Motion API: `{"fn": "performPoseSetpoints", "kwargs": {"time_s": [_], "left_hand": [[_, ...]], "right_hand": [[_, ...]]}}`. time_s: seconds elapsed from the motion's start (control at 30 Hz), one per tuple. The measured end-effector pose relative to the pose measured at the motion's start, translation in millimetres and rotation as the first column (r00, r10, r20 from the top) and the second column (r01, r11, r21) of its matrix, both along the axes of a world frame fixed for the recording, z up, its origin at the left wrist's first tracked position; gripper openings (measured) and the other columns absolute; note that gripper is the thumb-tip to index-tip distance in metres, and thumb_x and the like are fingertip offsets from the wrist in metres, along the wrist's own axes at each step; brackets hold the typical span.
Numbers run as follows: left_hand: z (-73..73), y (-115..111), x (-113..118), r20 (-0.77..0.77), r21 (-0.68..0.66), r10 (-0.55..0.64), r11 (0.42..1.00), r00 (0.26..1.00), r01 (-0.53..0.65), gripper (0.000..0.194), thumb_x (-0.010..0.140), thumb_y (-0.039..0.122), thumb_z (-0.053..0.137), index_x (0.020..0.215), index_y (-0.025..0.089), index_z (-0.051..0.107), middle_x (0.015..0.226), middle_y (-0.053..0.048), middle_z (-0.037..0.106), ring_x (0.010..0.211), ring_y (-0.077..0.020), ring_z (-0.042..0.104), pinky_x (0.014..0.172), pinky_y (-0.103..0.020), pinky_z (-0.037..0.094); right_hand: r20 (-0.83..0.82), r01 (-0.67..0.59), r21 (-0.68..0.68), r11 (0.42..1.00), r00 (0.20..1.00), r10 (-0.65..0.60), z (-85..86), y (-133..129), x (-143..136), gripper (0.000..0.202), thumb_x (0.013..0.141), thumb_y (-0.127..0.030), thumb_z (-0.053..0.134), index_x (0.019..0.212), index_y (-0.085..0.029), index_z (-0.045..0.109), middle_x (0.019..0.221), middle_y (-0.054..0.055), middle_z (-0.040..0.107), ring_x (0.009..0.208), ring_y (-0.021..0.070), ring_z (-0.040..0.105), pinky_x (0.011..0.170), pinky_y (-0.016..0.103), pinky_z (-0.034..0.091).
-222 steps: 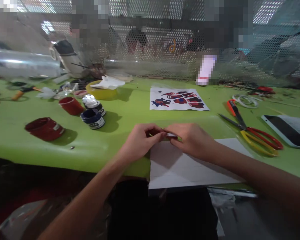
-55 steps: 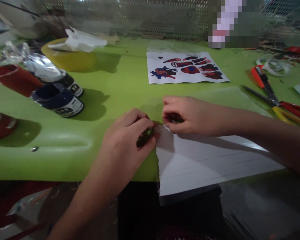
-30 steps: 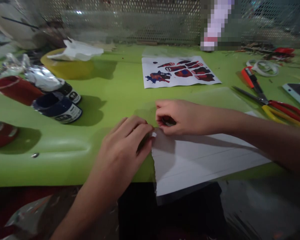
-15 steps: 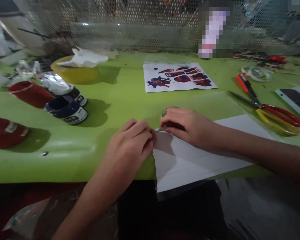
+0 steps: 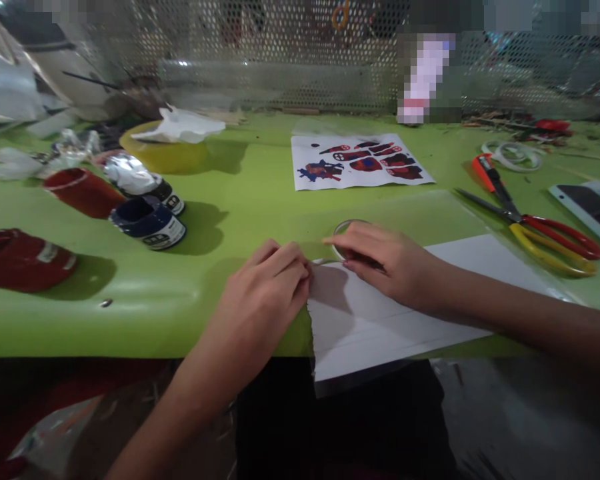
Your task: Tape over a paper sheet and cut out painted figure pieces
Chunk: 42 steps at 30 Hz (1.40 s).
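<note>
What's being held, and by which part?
Right hand grips a round ring by its right side; left hand seems to pinch the left end of a thin pale strip.

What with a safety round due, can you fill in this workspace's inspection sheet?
Surface: green tabletop, metal bit near front edge.
Things at hand: white paper, pale strip, ring-shaped item.
Clutter: blue pot, two red pots, scissors, orange cutter, phone, printed sheet.
Hands: left hand pinches the strip's end; right hand curls at the ring, grip unclear.
Cables: white loops, cannot tell whether cord.
Surroundings: perforated screen behind.
</note>
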<state>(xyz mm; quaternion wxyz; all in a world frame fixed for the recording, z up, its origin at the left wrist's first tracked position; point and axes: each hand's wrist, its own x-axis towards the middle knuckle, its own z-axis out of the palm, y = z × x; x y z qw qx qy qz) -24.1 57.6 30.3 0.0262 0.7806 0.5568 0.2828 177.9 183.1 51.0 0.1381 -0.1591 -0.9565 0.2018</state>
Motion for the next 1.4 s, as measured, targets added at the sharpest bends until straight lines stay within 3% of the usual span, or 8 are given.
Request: {"fn": "performPoseSetpoints", "kwargs": {"time_s": [0.07,0.3,0.53,0.7,0.93,1.4], "left_hand": [[1.3,-0.1,1.0,-0.014,-0.003,-0.002,1.0,1.0,0.002,0.016,0.099,0.009,0.054,0.088,0.013,0.064,0.094,-0.007,0.066,0.091,-0.0226,0.057,0.08,-0.04,0.051],[-1.5,0.2,-0.5,-0.041,0.049,-0.028,0.998,0.999,0.03,0.015,0.1,0.009,0.053,0.088,0.011,0.063,0.099,-0.009,0.067,0.093,-0.023,0.059,0.08,-0.039,0.051],[-4.5,1.5,-3.0,-0.083,0.049,-0.046,0.998,0.995,0.05,0.014,0.098,0.009,0.058,0.085,0.011,0.062,0.103,-0.009,0.069,0.097,-0.0245,0.06,0.083,-0.04,0.052],[0.1,0.7,-0.1,-0.081,0.015,-0.018,1.0,0.997,0.019,0.018,0.099,0.009,0.055,0.082,0.011,0.062,0.095,-0.009,0.067,0.092,-0.0251,0.059,0.079,-0.042,0.052],[1.4,-2.5,0.1,-0.1,-0.032,0.0,0.999,0.995,-0.003,0.011,0.096,0.007,0.057,0.09,0.014,0.062,0.092,-0.005,0.061,0.088,-0.024,0.055,0.077,-0.042,0.049],[-4.2,-2.6,-0.5,-0.22,0.01,0.011,1.0,0.976,-0.009,0.016,0.099,0.012,0.052,0.087,0.015,0.062,0.095,-0.007,0.055,0.092,-0.0265,0.055,0.075,-0.042,0.052]], "right_hand": [[-0.008,0.007,-0.02,1.0,1.0,-0.008,1.2,0.0,0.3,0.03,0.1,-0.015,0.049,0.126,-0.015,0.064,0.1,0.011,0.065,0.088,0.0215,0.06,0.078,0.034,0.048],[0.0,0.033,-0.07,0.997,0.999,-0.033,2.3,4.5,-3.8,0.018,0.094,-0.011,0.052,0.098,-0.014,0.069,0.097,0.008,0.062,0.079,0.0177,0.056,0.073,0.031,0.043],[0.172,0.106,-0.069,0.992,0.981,-0.093,16.1,4.5,-21.5,0.005,0.086,-0.013,0.06,0.081,-0.016,0.061,0.085,0.005,0.061,0.073,0.016,0.051,0.066,0.029,0.032],[0.245,0.139,-0.066,0.988,0.962,-0.119,20.7,4.1,-29.0,0.013,0.091,-0.017,0.058,0.078,-0.016,0.06,0.084,0.004,0.061,0.073,0.0162,0.051,0.065,0.03,0.031],[0.368,0.156,-0.052,0.986,0.921,-0.126,29.5,5.7,-37.8,0.015,0.084,-0.01,0.06,0.071,-0.018,0.056,0.08,0.003,0.059,0.068,0.0144,0.047,0.06,0.029,0.03],[0.415,0.15,-0.04,0.988,0.902,-0.12,33.8,7.9,-41.0,0.018,0.084,-0.014,0.063,0.07,-0.02,0.054,0.078,0.004,0.063,0.063,0.0146,0.048,0.058,0.03,0.03]]}}
